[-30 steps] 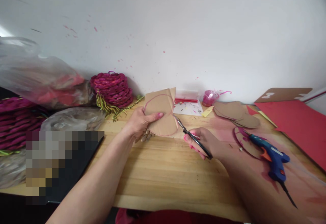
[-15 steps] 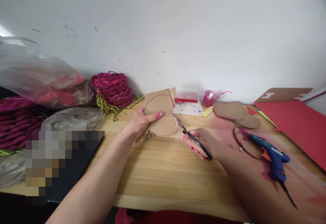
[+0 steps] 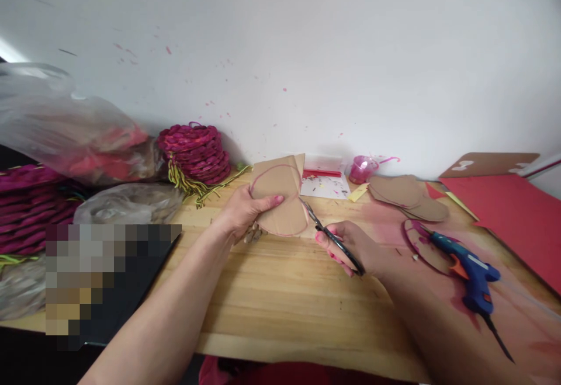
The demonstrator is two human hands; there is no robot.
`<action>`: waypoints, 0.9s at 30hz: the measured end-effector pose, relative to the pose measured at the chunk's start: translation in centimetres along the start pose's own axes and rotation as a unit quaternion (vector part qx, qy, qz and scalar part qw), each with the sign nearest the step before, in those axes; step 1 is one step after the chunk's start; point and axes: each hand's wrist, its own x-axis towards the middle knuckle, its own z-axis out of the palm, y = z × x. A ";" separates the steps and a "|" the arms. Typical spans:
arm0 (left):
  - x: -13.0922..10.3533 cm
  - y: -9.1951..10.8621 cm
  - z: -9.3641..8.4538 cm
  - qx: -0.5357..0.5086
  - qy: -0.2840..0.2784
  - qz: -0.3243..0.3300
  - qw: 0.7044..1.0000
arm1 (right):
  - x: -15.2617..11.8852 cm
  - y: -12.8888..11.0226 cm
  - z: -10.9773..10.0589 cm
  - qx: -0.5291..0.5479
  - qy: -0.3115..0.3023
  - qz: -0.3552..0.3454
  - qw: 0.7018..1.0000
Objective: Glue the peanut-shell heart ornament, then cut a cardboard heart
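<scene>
My left hand grips a piece of cardboard by its left side, the thumb on top and the other fingers beneath. A rounded outline with a pinched-in waist is drawn on the cardboard in pink. My right hand is closed round the handles of a pair of scissors. Their blades reach the cardboard's right edge, near the waist of the outline. Both are held above the wooden table. Some small beige pieces show under my left hand; I cannot make out what they are.
On the right lie a blue glue gun, a cardboard disc, cut cardboard shapes and red sheets. A pink cup and a speckled white sheet stand near the wall. Pink braided coils and plastic bags fill the left.
The cardboard and my left hand sit slightly lower and further right in the picture, as the view shifts a little. The scissors stay at the cardboard's right edge.
</scene>
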 end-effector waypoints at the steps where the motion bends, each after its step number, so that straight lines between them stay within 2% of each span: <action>1: 0.0 0.0 0.0 0.001 -0.001 0.002 1.000 | 0.0 0.0 0.0 0.001 -0.001 0.004 1.000; 5: -0.1 0.0 0.0 0.002 -0.005 0.014 1.000 | -0.1 -0.2 0.0 0.001 -0.005 0.011 1.000; 8: 0.0 0.0 -0.1 0.006 -0.010 0.000 1.000 | -0.2 -0.3 0.0 -0.004 -0.008 0.012 1.000; 18: 0.0 -0.1 -0.1 0.006 -0.010 0.002 1.000 | -0.3 -0.1 -0.1 -0.019 -0.003 -0.016 1.000; 27: 0.0 -0.1 0.0 0.011 -0.009 -0.001 1.000 | 0.0 0.2 0.0 -0.029 0.002 -0.001 1.000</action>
